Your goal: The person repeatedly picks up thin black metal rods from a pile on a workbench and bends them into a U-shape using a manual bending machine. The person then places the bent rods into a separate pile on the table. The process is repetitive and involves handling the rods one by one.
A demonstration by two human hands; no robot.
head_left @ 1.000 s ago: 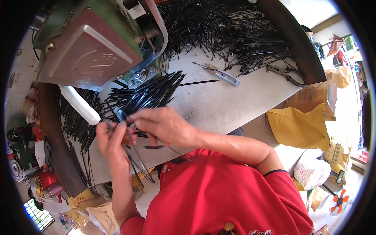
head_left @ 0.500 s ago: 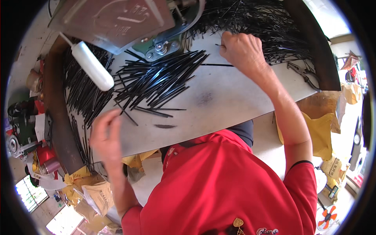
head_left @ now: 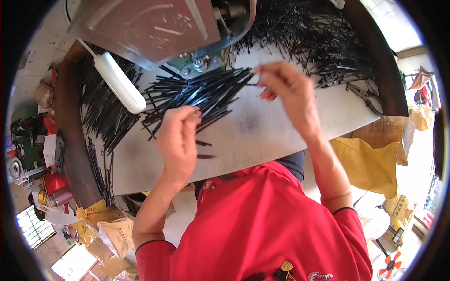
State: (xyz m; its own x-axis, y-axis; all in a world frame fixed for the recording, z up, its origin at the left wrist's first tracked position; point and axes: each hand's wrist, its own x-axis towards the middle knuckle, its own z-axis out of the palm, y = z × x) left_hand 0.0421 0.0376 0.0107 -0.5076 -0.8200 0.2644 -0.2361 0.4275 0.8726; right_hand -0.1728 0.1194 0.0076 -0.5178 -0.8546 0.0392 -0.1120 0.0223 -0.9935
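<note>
A loose pile of thin black rods (head_left: 197,91) lies on the metal tabletop beneath a machine head (head_left: 145,30). Over the pile's near edge is my left hand (head_left: 178,136), thumb and fingers pinched together; whatever they hold, if anything, is hidden against the dark rods. My right hand (head_left: 290,96) hovers at the right ends of the rods. Its fingers are bent but apart, slightly blurred, with the tips close to the rod ends; I see no rod gripped there.
A white bar-shaped lamp (head_left: 119,82) hangs left of the pile. More black pieces (head_left: 108,112) lie behind it, and a tangled heap (head_left: 300,33) spreads at the far right. Pliers (head_left: 365,98) rest near the right rim (head_left: 386,65). Yellow sacks (head_left: 370,161) stand below the table.
My left hand has moved right and up from the tabletop's left part to the pile, its fingers closing. The right hand came down and left from the far heap, opening from a fist.
</note>
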